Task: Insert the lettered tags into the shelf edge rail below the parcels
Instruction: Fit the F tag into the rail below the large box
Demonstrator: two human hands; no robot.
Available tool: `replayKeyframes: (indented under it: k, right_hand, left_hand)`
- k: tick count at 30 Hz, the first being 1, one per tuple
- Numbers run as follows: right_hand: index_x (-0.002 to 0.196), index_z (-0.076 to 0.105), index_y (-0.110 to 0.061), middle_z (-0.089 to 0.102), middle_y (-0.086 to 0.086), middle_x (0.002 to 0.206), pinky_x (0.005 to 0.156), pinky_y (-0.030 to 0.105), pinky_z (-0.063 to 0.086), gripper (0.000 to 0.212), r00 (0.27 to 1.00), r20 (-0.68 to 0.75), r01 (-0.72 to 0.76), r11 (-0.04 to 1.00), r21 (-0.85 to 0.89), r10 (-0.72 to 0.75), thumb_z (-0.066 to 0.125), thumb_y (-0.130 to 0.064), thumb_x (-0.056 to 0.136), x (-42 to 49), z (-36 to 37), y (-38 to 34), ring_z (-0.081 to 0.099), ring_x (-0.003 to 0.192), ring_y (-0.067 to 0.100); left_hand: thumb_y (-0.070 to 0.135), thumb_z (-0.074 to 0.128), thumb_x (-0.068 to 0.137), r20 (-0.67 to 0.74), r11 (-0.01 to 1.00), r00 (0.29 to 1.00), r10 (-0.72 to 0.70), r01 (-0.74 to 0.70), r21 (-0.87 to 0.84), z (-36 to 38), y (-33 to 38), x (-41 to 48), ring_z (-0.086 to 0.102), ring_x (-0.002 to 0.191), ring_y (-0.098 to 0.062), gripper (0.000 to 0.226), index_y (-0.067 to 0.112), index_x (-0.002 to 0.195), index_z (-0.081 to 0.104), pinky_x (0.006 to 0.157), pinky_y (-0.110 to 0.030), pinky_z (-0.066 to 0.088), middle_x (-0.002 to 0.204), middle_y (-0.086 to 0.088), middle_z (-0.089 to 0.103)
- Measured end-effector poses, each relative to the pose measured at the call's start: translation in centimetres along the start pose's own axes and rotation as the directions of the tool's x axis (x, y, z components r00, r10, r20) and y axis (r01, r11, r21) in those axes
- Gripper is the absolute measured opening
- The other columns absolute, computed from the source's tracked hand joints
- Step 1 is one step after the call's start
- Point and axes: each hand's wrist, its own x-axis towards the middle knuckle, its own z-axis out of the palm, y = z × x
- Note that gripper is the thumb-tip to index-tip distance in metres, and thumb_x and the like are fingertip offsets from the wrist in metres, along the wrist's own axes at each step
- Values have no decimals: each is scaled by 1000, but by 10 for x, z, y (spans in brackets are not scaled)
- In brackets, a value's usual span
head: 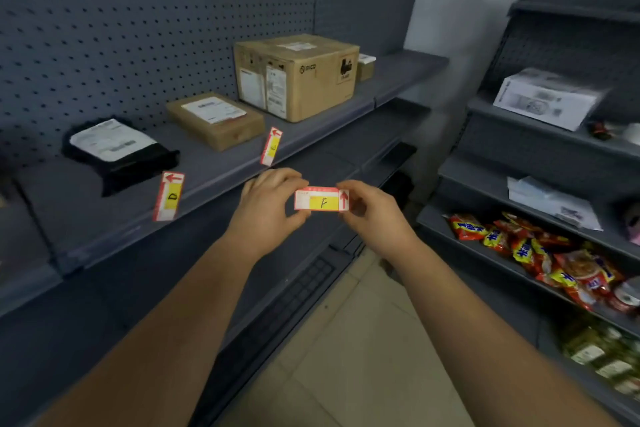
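Note:
A red-and-yellow tag marked F is held flat between both hands, in front of and a little below the shelf edge rail. My left hand pinches its left end and my right hand pinches its right end by the red arrow. Two more tags stand at the shelf's front edge: tag D in front of the black parcel and tag E in front of the flat brown parcel. A large cardboard box stands further right.
A small box sits behind the large one. Lower grey shelves run beneath the rail. On the right, another rack holds a white parcel, papers and red-yellow snack packets. Tiled floor lies between the racks.

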Motion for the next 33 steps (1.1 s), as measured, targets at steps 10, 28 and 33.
replayKeyframes:
  k: [10, 28, 33]
  right_hand:
    - [122, 61, -27, 62, -10, 104, 83, 14, 42, 42, 999, -10, -46, 994, 99, 47, 68, -11, 84, 56, -87, 125, 55, 91, -5]
    - [117, 61, -35, 63, -14, 101, 82, 17, 47, 42, 989, 151, -37, 974, 223, 3, 69, -9, 84, 211, -163, 298, 58, 91, -3]
    - [115, 63, -31, 64, -8, 96, 77, 13, 45, 43, 974, 215, 17, 970, 242, -70, 69, -3, 82, 283, -155, 309, 58, 81, -6]
  left_hand:
    - [35, 69, 79, -36, 1000, 999, 5, -4, 28, 103, 62, 114, 40, 119, -11, 44, 27, 121, 57, 95, -29, 22, 126, 11, 50]
    - [37, 70, 77, -89, 982, 985, -147, 156, 106, 237, 86, 276, 40, 120, -9, 45, 28, 119, 58, 101, -39, 29, 126, 11, 51]
    - [35, 72, 77, -137, 976, 972, -189, 201, 81, 249, 51, 322, 43, 120, -12, 43, 26, 117, 60, 100, -39, 29, 126, 8, 52]
